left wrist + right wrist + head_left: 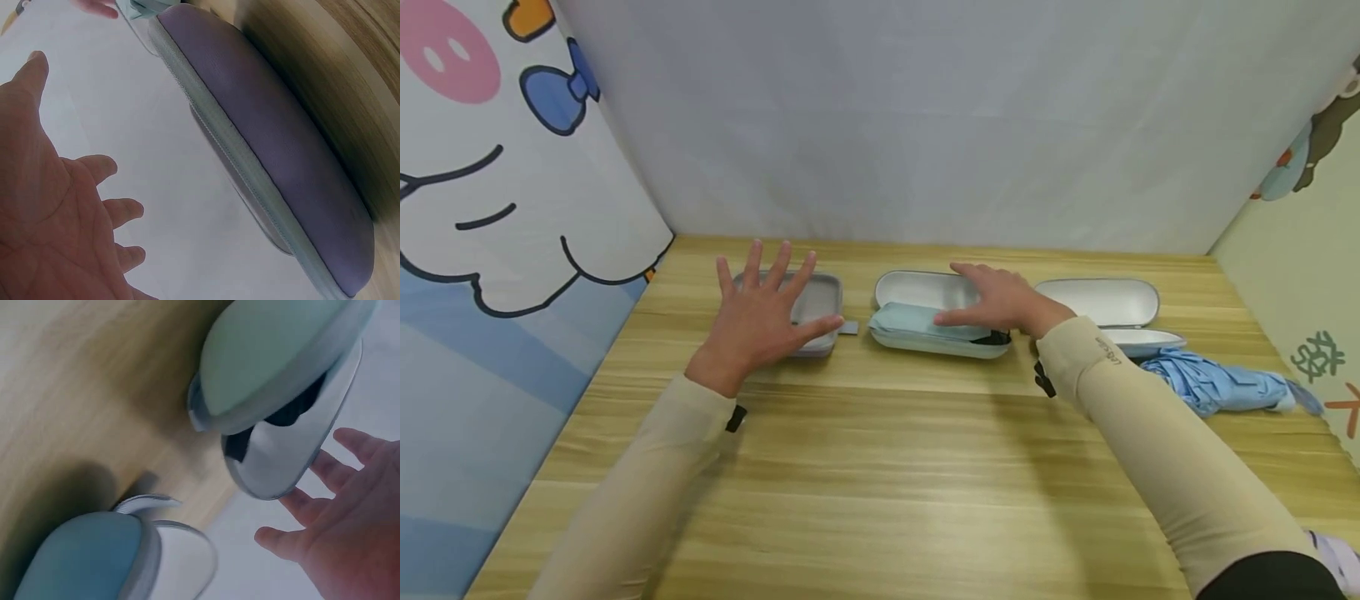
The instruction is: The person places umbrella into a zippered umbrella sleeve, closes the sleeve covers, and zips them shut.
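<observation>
In the head view my left hand, fingers spread wide, hovers over an opened lavender zip case. The left wrist view shows that case's purple outer side and my palm apart from it, holding nothing. My right hand reaches over the open middle case, pale green outside and silvery inside, with fingers extended and thumb apart. A folded pale teal umbrella lies inside this case, a black part at its right end. In the right wrist view the fingers are right at the raised lid's rim.
An open blue case with a silvery lining stands to the right. Beside it a crumpled light blue folded umbrella lies under my right forearm. A grey strap tab sticks out from the left case. A white cloth wall rises behind.
</observation>
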{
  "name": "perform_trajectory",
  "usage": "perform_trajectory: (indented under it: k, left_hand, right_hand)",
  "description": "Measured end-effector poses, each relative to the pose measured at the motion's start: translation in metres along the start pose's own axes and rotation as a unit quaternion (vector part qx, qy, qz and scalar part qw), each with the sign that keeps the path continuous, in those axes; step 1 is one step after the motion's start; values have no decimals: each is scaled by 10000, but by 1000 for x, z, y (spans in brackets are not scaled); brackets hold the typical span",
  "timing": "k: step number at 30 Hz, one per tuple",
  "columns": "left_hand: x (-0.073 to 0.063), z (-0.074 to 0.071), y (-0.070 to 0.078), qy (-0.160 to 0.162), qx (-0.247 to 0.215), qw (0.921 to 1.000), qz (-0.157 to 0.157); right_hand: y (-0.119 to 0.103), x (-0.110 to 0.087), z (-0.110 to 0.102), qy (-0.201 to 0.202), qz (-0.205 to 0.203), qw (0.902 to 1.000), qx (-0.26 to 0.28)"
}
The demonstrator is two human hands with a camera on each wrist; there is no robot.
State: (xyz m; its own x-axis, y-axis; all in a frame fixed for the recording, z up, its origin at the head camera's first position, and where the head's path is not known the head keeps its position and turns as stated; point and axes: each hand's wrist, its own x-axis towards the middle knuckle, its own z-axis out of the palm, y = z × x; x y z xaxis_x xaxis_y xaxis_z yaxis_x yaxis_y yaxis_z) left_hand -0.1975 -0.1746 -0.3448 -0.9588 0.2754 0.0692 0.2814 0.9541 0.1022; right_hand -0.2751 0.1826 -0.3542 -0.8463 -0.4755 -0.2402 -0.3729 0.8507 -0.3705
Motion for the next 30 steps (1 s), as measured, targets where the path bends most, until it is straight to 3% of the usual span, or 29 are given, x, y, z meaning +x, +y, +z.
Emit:
perform_trajectory:
  k: [12,22,30]
  left_hand:
    - [0,-1,2,30,-6,10000,67]
    - [0,0,5,-36,-31,10000,25]
    - [0,0,7,-59,-28,10000,45]
  right_hand:
    - [-25,-30,12,823,-445,9942,-536]
    - [-34,-46,28,1003,-682,9916,-456]
    - [-38,-57,45,1369,-761,9820,-1057]
